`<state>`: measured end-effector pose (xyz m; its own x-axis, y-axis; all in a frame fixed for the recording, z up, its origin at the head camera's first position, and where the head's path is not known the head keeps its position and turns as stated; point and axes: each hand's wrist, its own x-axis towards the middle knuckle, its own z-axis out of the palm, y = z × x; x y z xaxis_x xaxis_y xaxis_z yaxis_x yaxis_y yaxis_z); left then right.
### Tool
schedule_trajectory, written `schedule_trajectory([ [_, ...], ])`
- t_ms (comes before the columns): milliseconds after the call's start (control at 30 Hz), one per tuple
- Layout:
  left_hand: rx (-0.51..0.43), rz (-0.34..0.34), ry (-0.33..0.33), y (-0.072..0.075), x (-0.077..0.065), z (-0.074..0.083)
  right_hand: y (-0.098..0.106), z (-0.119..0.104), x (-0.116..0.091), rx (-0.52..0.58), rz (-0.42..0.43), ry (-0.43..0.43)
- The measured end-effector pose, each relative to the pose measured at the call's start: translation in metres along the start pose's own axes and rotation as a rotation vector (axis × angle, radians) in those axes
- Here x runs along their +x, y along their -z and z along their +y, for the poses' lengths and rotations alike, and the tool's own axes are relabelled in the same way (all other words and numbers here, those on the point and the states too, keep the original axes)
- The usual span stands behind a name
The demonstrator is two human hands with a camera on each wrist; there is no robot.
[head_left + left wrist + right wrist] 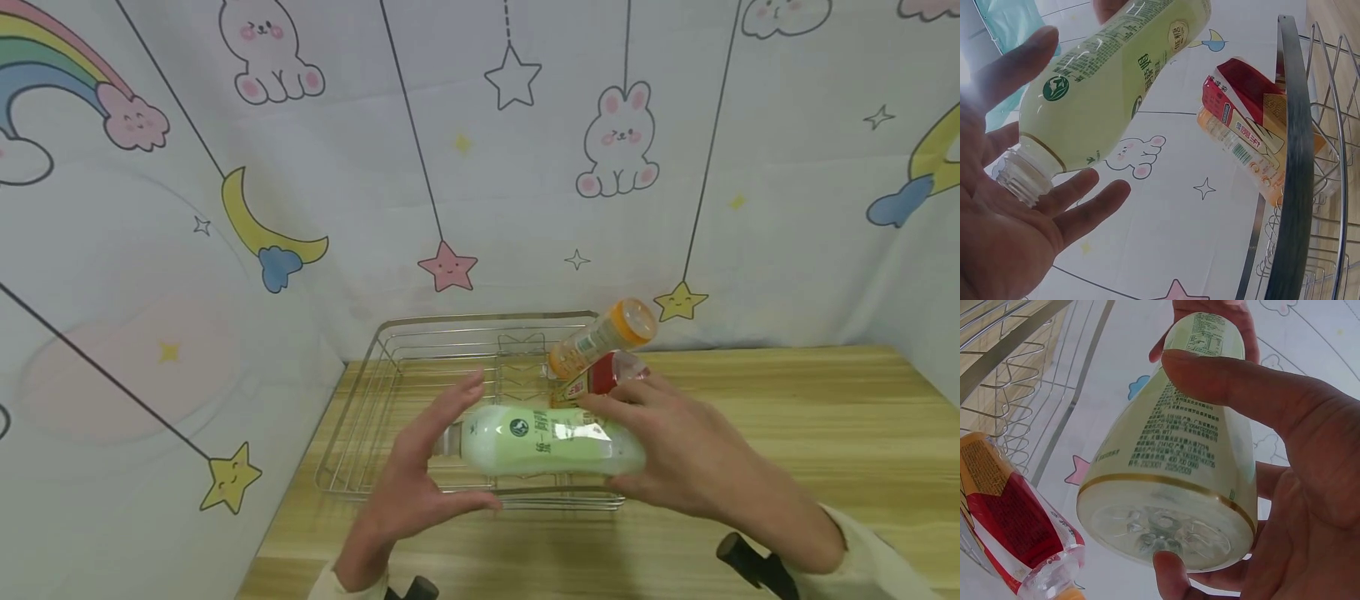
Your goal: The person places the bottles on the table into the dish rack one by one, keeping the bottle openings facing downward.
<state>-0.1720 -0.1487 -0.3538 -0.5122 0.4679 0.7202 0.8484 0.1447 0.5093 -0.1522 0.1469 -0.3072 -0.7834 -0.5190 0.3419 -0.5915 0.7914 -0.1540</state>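
A pale green drink bottle [555, 442] lies sideways in the air above the front part of a wire basket [487, 317]. My right hand [690, 450] grips it near the base; in the right wrist view the thumb [1229, 378] presses along the label and the clear base faces the camera. At the neck end, my left hand [416, 475] is spread, fingers and thumb apart. The left wrist view shows the capped neck [1025, 175] close to that palm, the fingers not curled round it; whether it touches the palm I cannot tell.
In the basket's right side lean an orange-labelled bottle [588, 346] and a red-and-yellow labelled bottle [611, 371], partly hidden by my right hand. The basket stands on a wood-grain table [787, 400], near a printed cloth backdrop [525, 167].
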Motion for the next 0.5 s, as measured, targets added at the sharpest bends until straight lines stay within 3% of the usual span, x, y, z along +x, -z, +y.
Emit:
schedule_trajectory([
  [200, -0.021, 0.019, 0.004, -0.0029, -0.0034, -0.0018, -0.0009, -0.0017, -0.0013, -0.011, 0.029, 0.022],
  [500, -0.140, 0.033, -0.001, -0.0021, -0.0052, -0.0036, 0.0005, 0.0009, -0.0055, 0.011, 0.061, 0.049],
])
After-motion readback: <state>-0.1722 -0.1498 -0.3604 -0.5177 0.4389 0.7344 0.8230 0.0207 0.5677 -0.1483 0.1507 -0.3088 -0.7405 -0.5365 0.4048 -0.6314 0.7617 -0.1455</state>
